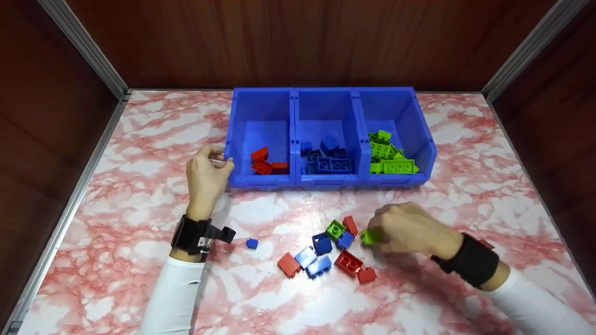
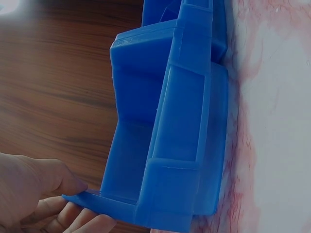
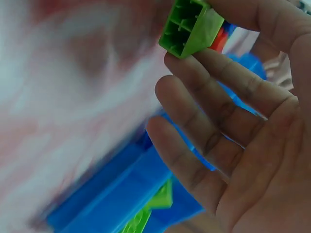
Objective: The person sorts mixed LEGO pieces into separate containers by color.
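My right hand [image 1: 409, 228] pinches a green toy brick [image 1: 372, 236] between thumb and fingers, to the right of the loose bricks. In the right wrist view the hollow underside of the green brick [image 3: 183, 26] shows, and the other fingers are stretched out below it. My left hand [image 1: 207, 172] grips the side rim of the left blue bin [image 1: 231, 174], thumb on one face and fingers on the other, as the left wrist view shows. Red bricks [image 1: 263, 166] lie in that bin, dark blue bricks [image 1: 333, 164] in the middle one, green bricks [image 1: 398, 166] in the right one.
Several loose red and blue bricks and one green brick [image 1: 335, 229] lie on the marbled table in front of the bins. A small blue brick [image 1: 252, 243] sits apart, near the left wrist. Brown panels [image 1: 298, 42] enclose the table at the back and sides.
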Available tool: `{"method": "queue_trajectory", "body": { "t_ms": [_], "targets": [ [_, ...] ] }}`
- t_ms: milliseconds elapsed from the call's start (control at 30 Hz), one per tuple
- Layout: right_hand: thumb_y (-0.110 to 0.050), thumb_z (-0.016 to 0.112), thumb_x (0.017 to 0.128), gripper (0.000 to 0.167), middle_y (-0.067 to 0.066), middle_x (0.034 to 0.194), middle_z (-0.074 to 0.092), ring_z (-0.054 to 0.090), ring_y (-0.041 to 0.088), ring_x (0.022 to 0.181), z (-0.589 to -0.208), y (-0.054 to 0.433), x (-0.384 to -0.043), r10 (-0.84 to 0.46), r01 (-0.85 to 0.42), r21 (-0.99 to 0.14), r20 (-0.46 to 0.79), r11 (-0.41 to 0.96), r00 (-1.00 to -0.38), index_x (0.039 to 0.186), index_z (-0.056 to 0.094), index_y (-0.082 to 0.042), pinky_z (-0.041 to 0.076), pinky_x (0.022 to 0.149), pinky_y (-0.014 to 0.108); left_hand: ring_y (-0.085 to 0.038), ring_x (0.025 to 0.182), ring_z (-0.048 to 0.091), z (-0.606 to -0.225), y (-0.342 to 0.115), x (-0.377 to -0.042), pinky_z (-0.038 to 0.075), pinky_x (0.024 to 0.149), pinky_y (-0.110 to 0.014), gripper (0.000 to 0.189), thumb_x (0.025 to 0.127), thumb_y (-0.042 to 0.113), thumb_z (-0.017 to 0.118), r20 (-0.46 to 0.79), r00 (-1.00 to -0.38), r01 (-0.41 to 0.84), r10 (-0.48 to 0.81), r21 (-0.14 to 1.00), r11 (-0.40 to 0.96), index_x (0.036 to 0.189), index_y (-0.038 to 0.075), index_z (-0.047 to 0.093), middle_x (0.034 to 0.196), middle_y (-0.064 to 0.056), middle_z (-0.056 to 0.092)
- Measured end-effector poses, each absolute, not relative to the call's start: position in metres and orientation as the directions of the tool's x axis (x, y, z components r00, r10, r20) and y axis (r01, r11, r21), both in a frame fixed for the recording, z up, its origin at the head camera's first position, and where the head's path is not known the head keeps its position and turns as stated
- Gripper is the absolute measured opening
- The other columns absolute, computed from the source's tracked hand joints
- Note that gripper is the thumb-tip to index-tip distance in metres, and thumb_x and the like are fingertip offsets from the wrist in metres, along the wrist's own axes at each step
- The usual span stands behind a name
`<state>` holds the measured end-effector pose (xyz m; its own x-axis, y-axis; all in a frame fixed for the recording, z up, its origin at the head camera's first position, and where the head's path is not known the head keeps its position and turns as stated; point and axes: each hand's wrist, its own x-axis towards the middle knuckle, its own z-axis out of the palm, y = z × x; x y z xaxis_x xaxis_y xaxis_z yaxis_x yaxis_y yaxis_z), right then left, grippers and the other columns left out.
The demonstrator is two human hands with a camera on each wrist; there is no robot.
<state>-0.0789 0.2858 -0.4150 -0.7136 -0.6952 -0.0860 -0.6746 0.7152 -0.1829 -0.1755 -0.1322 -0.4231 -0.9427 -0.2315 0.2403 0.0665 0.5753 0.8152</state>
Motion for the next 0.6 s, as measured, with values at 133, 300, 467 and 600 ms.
{"method": "queue_trajectory", "body": {
  "t_ms": [133, 300, 467, 600],
  "targets": [
    [-0.038, 0.088, 0.083, 0.019, -0.011, 0.073, 0.068, 0.052, 0.000, 0.062, -0.415, 0.300, -0.095, -0.659, -0.644, -0.167, -0.057, 0.747, -0.750, 0.078, 0.074, -0.027, 0.041, 0.049, 0.016, -0.028, 0.088, 0.078, -0.423, -0.132, -0.176, 0.059, 0.081, -0.030, 0.027, 0.087, 0.006, 0.075, 0.249, -0.940, 0.072, -0.233, 0.814, 0.577, 0.113, -0.001, 0.074, 0.102, -0.016, 0.078],
    [-0.029, 0.091, 0.080, 0.017, -0.008, 0.078, 0.071, 0.051, 0.002, 0.062, -0.420, 0.314, -0.109, -0.603, -0.586, -0.161, -0.091, 0.794, -0.793, 0.089, 0.079, -0.023, 0.041, 0.049, 0.018, -0.031, 0.090, 0.078, -0.423, -0.131, -0.176, 0.063, 0.084, -0.038, 0.028, 0.088, 0.006, 0.075, 0.239, -0.944, 0.067, -0.227, 0.814, 0.577, 0.114, -0.001, 0.073, 0.104, -0.018, 0.078],
    [-0.024, 0.090, 0.078, 0.020, -0.007, 0.082, 0.071, 0.052, 0.003, 0.066, -0.424, 0.320, -0.115, -0.581, -0.560, -0.167, -0.131, 0.812, -0.803, 0.094, 0.079, -0.022, 0.045, 0.053, 0.019, -0.031, 0.090, 0.078, -0.423, -0.132, -0.176, 0.064, 0.085, -0.041, 0.028, 0.088, 0.006, 0.075, 0.236, -0.945, 0.068, -0.227, 0.818, 0.571, 0.114, -0.002, 0.073, 0.103, -0.018, 0.078],
    [-0.022, 0.089, 0.080, 0.019, -0.006, 0.083, 0.072, 0.052, 0.003, 0.067, -0.424, 0.320, -0.116, -0.584, -0.560, -0.178, -0.140, 0.809, -0.800, 0.095, 0.079, -0.022, 0.045, 0.054, 0.019, -0.030, 0.089, 0.078, -0.423, -0.132, -0.175, 0.064, 0.084, -0.040, 0.028, 0.088, 0.005, 0.074, 0.238, -0.943, 0.067, -0.231, 0.819, 0.570, 0.115, -0.002, 0.073, 0.103, -0.018, 0.078]
  ]
}}
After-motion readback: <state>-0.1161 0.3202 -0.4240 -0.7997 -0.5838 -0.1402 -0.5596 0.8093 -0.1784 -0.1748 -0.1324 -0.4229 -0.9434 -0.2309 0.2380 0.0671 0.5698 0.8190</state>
